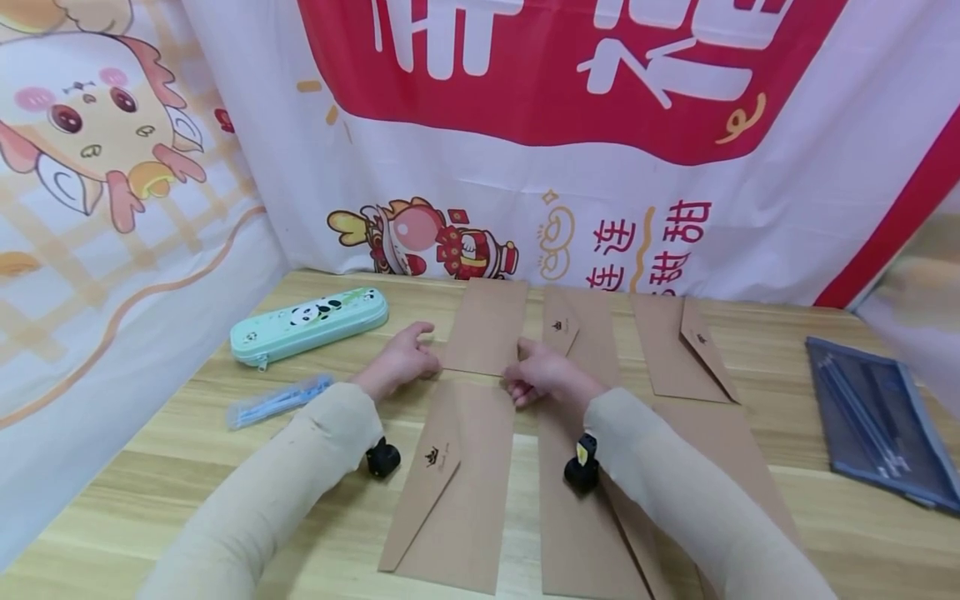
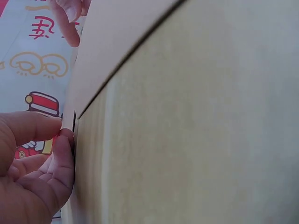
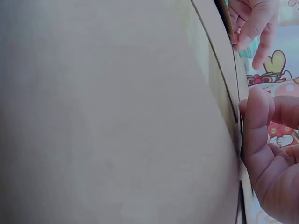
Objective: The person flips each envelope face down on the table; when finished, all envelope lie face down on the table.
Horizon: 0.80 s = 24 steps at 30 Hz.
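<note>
In the head view, the far brown paper envelope (image 1: 486, 325) lies plain side up between both hands. My left hand (image 1: 405, 360) pinches its near left corner, with the index finger stretched out. At the near right corner, my right hand (image 1: 546, 371) pinches the edge with curled fingers. The left wrist view shows the thumb and fingertips of the left hand (image 2: 35, 172) meeting beside the envelope's corner. Fingertips of the right hand (image 3: 271, 158) close together at a paper edge in the right wrist view. Just nearer lies another envelope (image 1: 472, 492), flap up with a small dark print.
More brown envelopes (image 1: 581, 525) lie in rows under and beside the right arm, one with a raised flap (image 1: 701, 350). On the left are a mint panda pencil case (image 1: 311, 325) and blue pens in clear wrap (image 1: 277, 402). A dark mesh pouch (image 1: 885, 417) lies far right.
</note>
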Tool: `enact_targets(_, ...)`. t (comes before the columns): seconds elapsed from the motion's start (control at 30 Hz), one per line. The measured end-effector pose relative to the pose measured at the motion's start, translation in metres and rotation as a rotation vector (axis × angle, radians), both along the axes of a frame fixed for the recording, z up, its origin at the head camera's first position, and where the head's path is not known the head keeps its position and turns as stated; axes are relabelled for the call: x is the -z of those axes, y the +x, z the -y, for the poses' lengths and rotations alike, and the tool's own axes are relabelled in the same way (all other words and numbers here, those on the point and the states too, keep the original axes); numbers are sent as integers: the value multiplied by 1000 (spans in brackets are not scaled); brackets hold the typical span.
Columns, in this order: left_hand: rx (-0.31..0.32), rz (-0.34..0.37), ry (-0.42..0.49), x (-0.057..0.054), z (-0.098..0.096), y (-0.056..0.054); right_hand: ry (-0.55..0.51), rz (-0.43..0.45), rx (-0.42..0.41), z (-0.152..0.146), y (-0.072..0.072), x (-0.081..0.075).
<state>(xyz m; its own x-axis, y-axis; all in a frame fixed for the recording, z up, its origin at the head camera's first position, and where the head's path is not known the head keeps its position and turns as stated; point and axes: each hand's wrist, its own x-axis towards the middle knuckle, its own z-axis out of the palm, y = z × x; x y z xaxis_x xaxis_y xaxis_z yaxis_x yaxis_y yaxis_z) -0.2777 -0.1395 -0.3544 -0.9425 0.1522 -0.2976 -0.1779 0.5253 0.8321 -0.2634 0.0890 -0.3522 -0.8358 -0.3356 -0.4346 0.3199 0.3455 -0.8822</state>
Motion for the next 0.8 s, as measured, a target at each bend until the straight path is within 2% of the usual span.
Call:
enact_targets(0.13, 20, 10, -2, -3, 2, 4, -34, 11, -5, 0, 4, -4)
enact_targets(0.3, 82, -6, -16, -11, 0, 8, -75, -23, -23, -4, 11, -24)
enact_targets(0.47, 159, -91, -9, -29, -14, 12, -133, -78, -35, -16, 16, -52)
enact_targets(0.6, 215, -159, -24, -43, -31, 17, -166, -136, -38, -32, 22, -67)
enact_targets(0.8, 251, -247, 11, -49, -59, 21, -126, -207, -27, -62, 29, -80)
